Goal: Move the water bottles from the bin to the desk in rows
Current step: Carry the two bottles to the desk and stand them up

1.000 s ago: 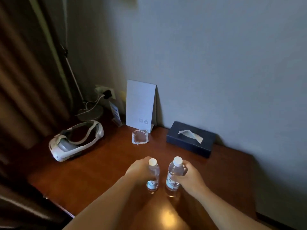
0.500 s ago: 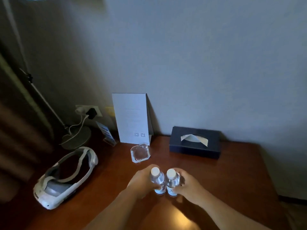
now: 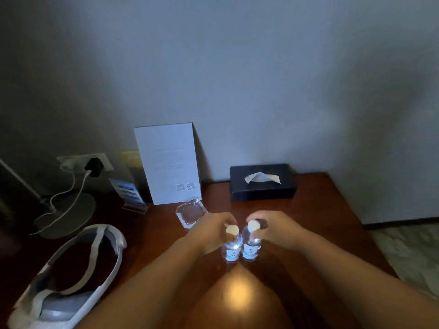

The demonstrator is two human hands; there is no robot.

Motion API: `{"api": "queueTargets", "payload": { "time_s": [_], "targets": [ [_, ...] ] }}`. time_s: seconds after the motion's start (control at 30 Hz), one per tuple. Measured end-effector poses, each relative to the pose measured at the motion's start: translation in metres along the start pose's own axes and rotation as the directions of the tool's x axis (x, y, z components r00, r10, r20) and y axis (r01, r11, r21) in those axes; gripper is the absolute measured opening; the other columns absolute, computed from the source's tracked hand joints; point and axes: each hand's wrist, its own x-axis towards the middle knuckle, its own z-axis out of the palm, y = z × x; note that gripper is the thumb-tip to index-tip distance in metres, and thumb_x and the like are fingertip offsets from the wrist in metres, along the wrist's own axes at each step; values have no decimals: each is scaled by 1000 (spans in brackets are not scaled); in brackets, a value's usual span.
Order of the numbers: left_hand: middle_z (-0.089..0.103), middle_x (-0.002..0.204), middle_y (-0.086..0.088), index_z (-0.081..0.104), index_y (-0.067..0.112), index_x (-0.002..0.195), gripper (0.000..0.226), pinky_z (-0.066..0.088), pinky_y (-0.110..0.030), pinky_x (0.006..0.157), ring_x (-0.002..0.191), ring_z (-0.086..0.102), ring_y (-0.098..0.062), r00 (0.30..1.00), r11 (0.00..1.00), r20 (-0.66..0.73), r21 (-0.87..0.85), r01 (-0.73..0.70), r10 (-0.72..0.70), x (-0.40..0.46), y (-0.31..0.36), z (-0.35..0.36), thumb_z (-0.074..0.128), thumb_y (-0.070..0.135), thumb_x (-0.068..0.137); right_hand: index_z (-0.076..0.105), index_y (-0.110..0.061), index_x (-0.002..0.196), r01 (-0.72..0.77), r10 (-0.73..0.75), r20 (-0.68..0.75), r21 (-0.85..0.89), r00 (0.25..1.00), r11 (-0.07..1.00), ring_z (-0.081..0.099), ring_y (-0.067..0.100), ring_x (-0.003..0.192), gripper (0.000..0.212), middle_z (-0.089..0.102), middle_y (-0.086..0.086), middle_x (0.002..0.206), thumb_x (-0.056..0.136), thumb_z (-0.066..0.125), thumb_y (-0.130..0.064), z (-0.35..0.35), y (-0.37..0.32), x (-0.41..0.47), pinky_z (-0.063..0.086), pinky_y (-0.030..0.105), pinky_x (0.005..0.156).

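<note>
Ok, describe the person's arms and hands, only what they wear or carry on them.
Both forearms are bare as far as the view shows: no sleeves, no gloves. No watch, bracelet or ring shows on the left hand or the right hand, though the light is dim and the picture soft, so small items could be missed.

Before you: glossy polished wood desk (image 3: 316, 217); two clear plastic bottles (image 3: 231, 250) with paper labels; clear glass ashtray (image 3: 190, 213); matt paper card (image 3: 168, 162); smooth white plastic headset (image 3: 71, 281).

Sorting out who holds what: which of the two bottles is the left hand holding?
The left hand holds the clear white-capped water bottle nearer the glass ashtray; its twin is in the right hand.
</note>
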Motion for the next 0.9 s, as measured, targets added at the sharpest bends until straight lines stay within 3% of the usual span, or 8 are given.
{"api": "queueTargets", "payload": {
  "time_s": [0.07, 0.17, 0.33, 0.77, 0.9],
  "targets": [
    [71, 114, 7, 68, 32, 109, 29, 57, -38, 88, 99, 66, -14, 999, 999, 12, 20, -37, 37, 2, 2, -4, 80, 28, 83, 73, -27, 105, -62, 62, -29, -2, 998, 998, 67, 11, 97, 32, 72, -10, 105, 76, 78, -14, 3, -10, -3, 55, 30, 88],
    [70, 113, 7, 68, 29, 106, 28, 57, -37, 89, 99, 65, -15, 998, 999, 34, -10, -52, 53, 0, -2, -6, 82, 27, 82, 71, -32, 105, -115, 115, -25, -27, 993, 993, 65, 9, 94, 36, 71, -10, 105, 76, 75, -11, 10, -21, -6, 50, 20, 73],
    [68, 103, 13, 63, 40, 91, 29, 57, -27, 82, 96, 65, -11, 998, 998, 45, -54, -37, 39, -6, -9, -4, 85, 26, 78, 68, -40, 83, -125, 126, 3, -59, 992, 990, 66, 5, 87, 28, 71, -12, 92, 74, 78, -16, 16, -29, -12, 49, 18, 65],
    [69, 96, 15, 60, 42, 82, 32, 58, -27, 76, 88, 66, -5, 999, 997, 25, -68, -25, 27, -11, -7, 1, 86, 25, 75, 73, -33, 89, -125, 124, -12, -31, 992, 992, 68, 2, 82, 26, 73, -14, 87, 68, 79, -18, 18, -21, -21, 50, 15, 63],
    [70, 98, 14, 62, 40, 83, 30, 57, -25, 78, 91, 66, -7, 998, 996, 55, -87, -16, 21, -12, -4, -5, 86, 24, 75, 72, -35, 91, -104, 102, -34, -48, 994, 993, 66, 3, 85, 28, 71, -16, 88, 68, 77, -19, 20, -21, -22, 53, 18, 69]
  ]
}}
